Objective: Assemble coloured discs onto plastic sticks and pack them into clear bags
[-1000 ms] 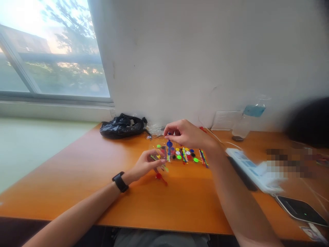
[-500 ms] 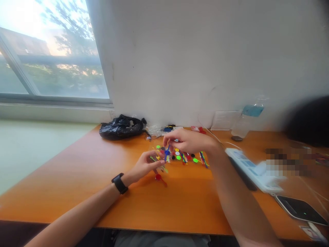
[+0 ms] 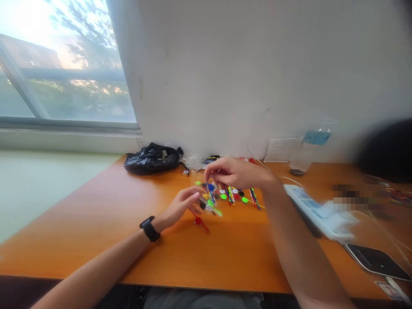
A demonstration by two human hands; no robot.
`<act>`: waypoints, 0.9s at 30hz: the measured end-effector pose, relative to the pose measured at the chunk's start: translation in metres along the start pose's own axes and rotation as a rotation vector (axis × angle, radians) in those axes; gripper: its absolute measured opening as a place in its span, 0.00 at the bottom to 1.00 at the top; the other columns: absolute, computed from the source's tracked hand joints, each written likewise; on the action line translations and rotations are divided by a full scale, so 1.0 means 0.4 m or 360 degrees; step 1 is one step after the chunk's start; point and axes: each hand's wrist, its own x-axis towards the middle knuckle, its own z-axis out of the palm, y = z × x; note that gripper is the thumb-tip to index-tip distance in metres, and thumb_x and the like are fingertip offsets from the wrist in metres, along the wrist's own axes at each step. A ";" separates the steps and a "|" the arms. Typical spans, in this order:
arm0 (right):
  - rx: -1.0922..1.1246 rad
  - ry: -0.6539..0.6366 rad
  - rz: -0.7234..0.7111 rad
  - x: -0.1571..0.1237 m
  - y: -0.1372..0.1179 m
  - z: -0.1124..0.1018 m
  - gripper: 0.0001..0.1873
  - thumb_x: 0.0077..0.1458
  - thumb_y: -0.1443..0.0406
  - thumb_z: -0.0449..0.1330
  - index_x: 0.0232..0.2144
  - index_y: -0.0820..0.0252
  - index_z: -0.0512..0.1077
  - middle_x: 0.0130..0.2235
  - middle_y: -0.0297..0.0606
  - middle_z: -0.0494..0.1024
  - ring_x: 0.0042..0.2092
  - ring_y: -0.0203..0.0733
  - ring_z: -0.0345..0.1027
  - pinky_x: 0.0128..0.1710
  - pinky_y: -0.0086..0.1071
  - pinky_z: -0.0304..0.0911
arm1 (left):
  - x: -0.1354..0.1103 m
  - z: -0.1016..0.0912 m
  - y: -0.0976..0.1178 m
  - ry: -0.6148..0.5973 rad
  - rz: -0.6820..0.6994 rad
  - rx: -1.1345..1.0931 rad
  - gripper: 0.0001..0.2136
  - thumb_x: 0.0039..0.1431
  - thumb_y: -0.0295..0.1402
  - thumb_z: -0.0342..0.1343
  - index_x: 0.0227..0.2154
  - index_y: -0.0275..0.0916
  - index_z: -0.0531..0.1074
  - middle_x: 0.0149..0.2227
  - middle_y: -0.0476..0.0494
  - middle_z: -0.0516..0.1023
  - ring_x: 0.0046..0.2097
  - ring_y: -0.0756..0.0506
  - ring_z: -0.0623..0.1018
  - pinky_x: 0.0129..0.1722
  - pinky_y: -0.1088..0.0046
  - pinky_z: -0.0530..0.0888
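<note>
- Orange desk (image 3: 96, 223) set against a white wall, with a window on the far left side.
- Left hand (image 3: 182, 207), a black watch (image 3: 149, 228) on its wrist, lies on the desk with fingers loosely curled; its fingertips pinch one end of a small bundle of coloured sticks (image 3: 210, 207) with round heads.
- Right hand (image 3: 236, 173) hovers just beyond the bundle, thumb and forefinger closed in a pinch pointing down at it; whether anything is between them cannot be told.
- Spread of coloured pieces (image 3: 236, 194) – round discs and thin sticks in green, blue, red, yellow, white and black – lies on the desk right under the right hand, just past the bundle; too small and blurred to count.
- One red round-headed stick (image 3: 200, 222) lies alone on the desk, just nearer the person than the bundle.
- One black plastic bag (image 3: 151, 157) sits crumpled by the wall, far left of the bundle; its contents are hidden.
- One clear bottle (image 3: 307, 150) with a blue label stands by the wall, well right of the bundle.
- One white flat device (image 3: 317, 210) and one dark phone (image 3: 375, 261) lie well to the bundle's right.
</note>
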 end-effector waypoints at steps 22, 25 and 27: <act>0.0011 -0.0128 -0.0068 0.024 -0.029 0.032 0.12 0.57 0.75 0.54 0.35 0.61 0.76 0.28 0.32 0.78 0.27 0.34 0.70 0.25 0.25 0.59 | 0.000 -0.013 -0.010 -0.0169 0.0092 -0.0040 0.28 0.60 0.51 0.66 0.56 0.37 0.75 0.50 0.33 0.82 0.48 0.35 0.84 0.46 0.63 0.79; -0.0096 0.0032 -0.0137 0.024 -0.023 0.033 0.10 0.56 0.74 0.56 0.34 0.62 0.77 0.28 0.32 0.77 0.27 0.33 0.67 0.25 0.26 0.57 | -0.003 -0.001 0.008 -0.0232 0.0055 -0.0078 0.27 0.61 0.47 0.68 0.58 0.37 0.73 0.52 0.31 0.81 0.46 0.36 0.84 0.44 0.61 0.80; -0.0111 0.0080 -0.0179 0.027 -0.023 0.036 0.09 0.57 0.73 0.56 0.34 0.62 0.77 0.27 0.32 0.76 0.27 0.33 0.65 0.26 0.26 0.55 | -0.004 0.006 0.015 -0.0252 0.0001 -0.0097 0.26 0.60 0.43 0.69 0.57 0.36 0.73 0.49 0.32 0.82 0.43 0.37 0.85 0.41 0.62 0.81</act>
